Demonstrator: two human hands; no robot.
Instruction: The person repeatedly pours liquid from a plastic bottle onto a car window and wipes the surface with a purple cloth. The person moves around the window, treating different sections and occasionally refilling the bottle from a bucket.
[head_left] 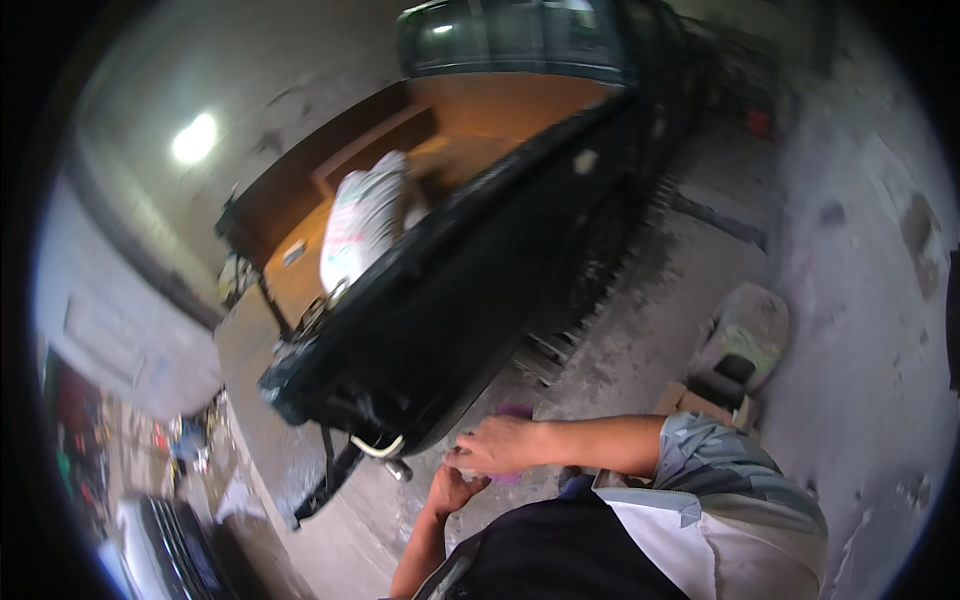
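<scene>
My two hands meet low in front of me, beside the rear corner of a dark pickup truck [480, 270]. The right hand [497, 445] reaches across from the right, its fingers bent and pressed together over the left. Just below it is my left hand [457, 492], fingers curled up against the right fingertips. What lies between them is too small or hidden to name. A pink-purple thing [514, 410] shows above and below my right wrist; I cannot tell its kind or whether I touch it.
In the truck's orange-brown bed lies a white sack [365, 220]. The tailgate [275, 400] hangs down. Cardboard [690, 402] and a pale rounded panel [750, 335] lie by the right wall. A silver car front [165, 550] stands at lower left.
</scene>
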